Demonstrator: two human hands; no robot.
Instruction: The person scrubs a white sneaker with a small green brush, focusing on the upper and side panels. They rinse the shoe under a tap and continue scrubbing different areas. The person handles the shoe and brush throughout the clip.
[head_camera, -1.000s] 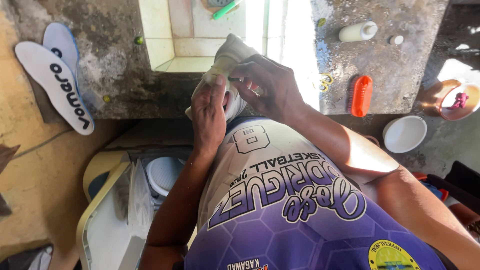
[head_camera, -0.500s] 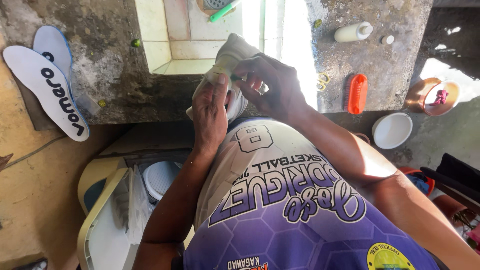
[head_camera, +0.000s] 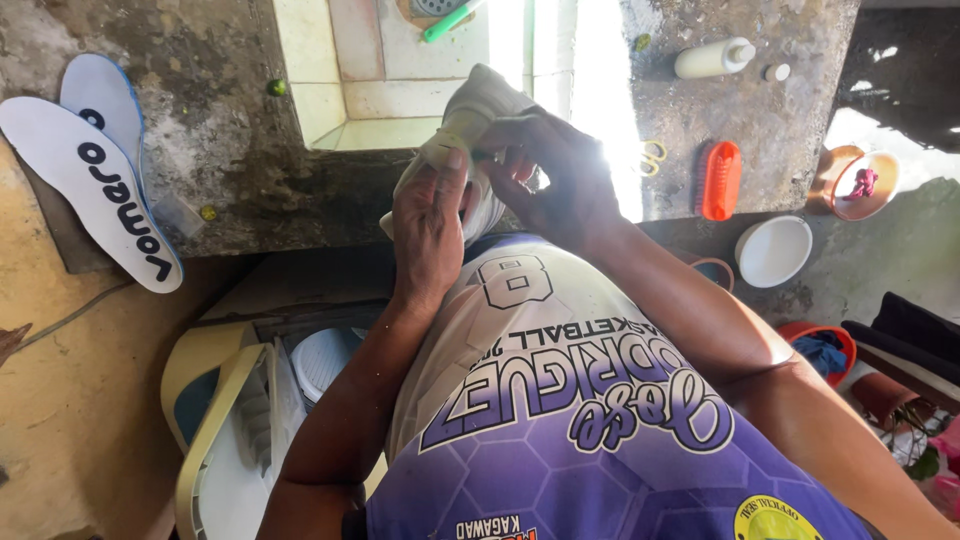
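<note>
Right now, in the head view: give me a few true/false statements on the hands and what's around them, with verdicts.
1. Both hands grip a white shoe. True: left hand and right hand are both on it.
2. The orange brush is in the right hand. False: it lies on the concrete counter.
3. Two insoles lie left of the tiled sink. True.
4. The white bottle stands upright. False: it lies on its side.
5. The white bowl sits in the sink. False: it is below the counter, to the right.
</note>
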